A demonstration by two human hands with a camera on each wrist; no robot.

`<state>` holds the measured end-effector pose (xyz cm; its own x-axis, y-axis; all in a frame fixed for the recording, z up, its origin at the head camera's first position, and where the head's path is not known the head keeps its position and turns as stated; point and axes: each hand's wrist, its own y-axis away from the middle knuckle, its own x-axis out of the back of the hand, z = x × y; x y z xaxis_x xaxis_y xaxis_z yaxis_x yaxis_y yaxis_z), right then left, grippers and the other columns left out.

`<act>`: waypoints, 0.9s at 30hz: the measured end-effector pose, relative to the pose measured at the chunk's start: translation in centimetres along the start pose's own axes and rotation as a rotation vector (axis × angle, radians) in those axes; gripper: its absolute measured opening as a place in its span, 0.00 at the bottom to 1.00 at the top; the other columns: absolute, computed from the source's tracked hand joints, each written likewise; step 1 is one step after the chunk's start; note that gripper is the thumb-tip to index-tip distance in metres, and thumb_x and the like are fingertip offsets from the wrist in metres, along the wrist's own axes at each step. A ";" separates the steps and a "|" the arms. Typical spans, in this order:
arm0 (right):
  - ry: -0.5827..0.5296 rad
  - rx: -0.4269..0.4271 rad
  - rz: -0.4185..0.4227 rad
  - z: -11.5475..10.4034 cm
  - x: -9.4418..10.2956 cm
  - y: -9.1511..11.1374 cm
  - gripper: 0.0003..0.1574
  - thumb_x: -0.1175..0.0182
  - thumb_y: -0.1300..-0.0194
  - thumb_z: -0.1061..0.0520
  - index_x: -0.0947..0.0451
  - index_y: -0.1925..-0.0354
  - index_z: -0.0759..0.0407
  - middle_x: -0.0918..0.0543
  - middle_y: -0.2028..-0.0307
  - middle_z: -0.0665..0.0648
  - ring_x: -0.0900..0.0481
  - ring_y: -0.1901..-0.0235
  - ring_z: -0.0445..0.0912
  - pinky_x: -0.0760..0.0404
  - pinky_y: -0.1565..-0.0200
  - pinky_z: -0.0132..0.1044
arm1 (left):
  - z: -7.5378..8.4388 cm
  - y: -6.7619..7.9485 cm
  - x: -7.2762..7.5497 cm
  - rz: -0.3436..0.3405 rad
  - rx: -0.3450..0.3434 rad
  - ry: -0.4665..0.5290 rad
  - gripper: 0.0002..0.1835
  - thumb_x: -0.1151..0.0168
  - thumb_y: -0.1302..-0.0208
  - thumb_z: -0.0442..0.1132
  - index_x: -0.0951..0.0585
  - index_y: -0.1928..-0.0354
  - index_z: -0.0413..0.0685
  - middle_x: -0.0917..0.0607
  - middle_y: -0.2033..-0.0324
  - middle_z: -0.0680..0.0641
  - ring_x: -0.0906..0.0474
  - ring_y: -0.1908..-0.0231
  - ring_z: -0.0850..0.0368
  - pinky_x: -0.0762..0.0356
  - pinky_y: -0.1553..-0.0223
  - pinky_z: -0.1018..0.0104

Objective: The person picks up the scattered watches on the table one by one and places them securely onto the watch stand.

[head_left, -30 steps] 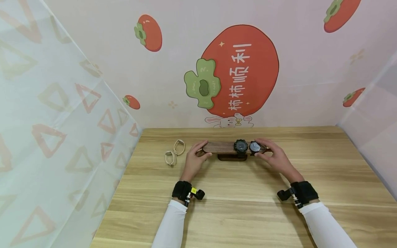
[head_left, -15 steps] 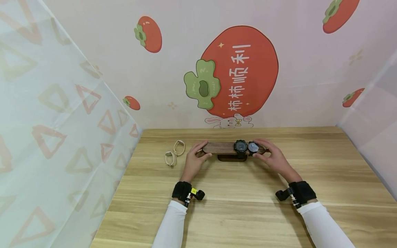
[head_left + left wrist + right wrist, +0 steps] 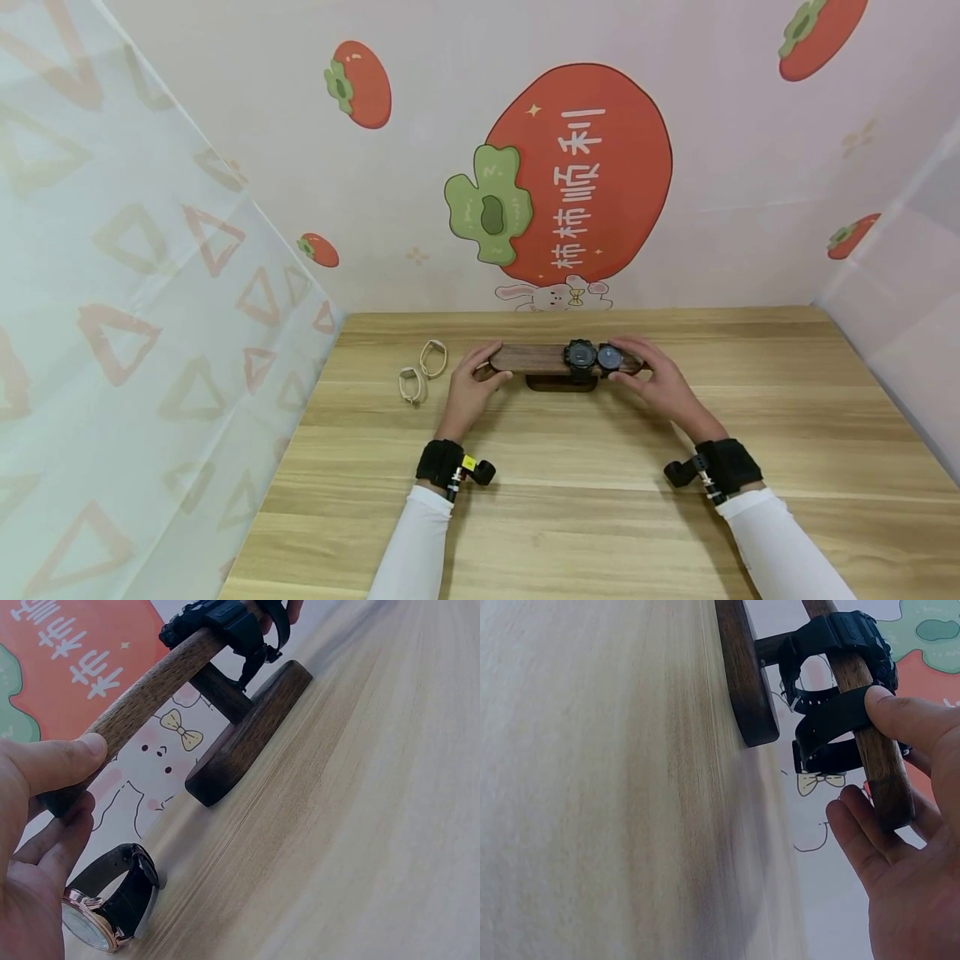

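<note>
A dark wooden watch stand (image 3: 528, 358) with a raised bar on a short base stands near the table's back. My left hand (image 3: 470, 392) grips the bar's left end between thumb and fingers. Around the bar's right half sits a chunky black watch (image 3: 581, 355). Just right of it is a second dark watch (image 3: 610, 357) with a round face, its strap looped around the bar. My right hand (image 3: 663, 387) pinches this second watch, thumb in front and fingers behind; the thumb (image 3: 900, 712) presses its strap edge in the right wrist view.
Two pale banded watches or bracelets, an upper one (image 3: 433, 358) and a lower one (image 3: 410, 386), lie left of the stand. Below my left hand, a rose-gold watch (image 3: 94, 922) with a black strap rests on the table. A patterned wall (image 3: 420, 183) rises behind.
My right hand has slid slightly left with the round-faced watch along the bar, bringing it up to the chunky black watch. My left hand stays on the bar's end.
</note>
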<state>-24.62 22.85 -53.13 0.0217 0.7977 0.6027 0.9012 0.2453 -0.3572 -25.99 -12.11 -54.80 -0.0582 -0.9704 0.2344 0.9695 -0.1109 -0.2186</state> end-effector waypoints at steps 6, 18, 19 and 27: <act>0.007 0.003 0.012 0.0 0.0 0.0 0.37 0.26 0.33 0.65 0.24 0.29 0.63 0.24 0.30 0.67 0.26 0.31 0.64 0.23 0.36 0.56 | 0.0 0.0 -0.1 0.001 -0.006 0.005 0.33 0.24 0.33 0.36 0.21 0.27 0.55 0.23 0.29 0.50 0.27 0.27 0.49 0.22 0.28 0.58; 0.002 0.022 0.016 -0.2 0.2 0.0 0.36 0.26 0.34 0.65 0.24 0.29 0.63 0.23 0.31 0.68 0.26 0.31 0.63 0.28 0.37 0.23 | 0.1 0.0 -0.1 0.006 -0.019 0.015 0.33 0.24 0.34 0.36 0.21 0.27 0.51 0.23 0.30 0.49 0.26 0.28 0.47 0.21 0.29 0.57; 0.003 0.019 0.014 -0.3 0.2 0.0 0.36 0.27 0.34 0.65 0.24 0.29 0.62 0.23 0.30 0.67 0.26 0.31 0.63 0.26 0.36 0.28 | 0.1 0.0 -0.1 0.006 -0.019 0.015 0.33 0.24 0.34 0.36 0.21 0.27 0.51 0.23 0.30 0.49 0.26 0.28 0.47 0.21 0.28 0.57; 0.000 0.005 0.005 -0.5 0.3 0.1 0.36 0.27 0.32 0.65 0.25 0.29 0.64 0.24 0.30 0.69 0.26 0.32 0.65 0.21 0.37 0.60 | 0.1 0.1 -0.1 0.000 -0.026 0.000 0.33 0.25 0.33 0.36 0.22 0.27 0.51 0.23 0.29 0.48 0.26 0.28 0.46 0.21 0.29 0.58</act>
<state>-24.32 22.79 -52.61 0.0262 0.7991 0.6006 0.8987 0.2442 -0.3641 -25.91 -12.01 -54.75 -0.0582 -0.9704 0.2343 0.9629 -0.1164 -0.2433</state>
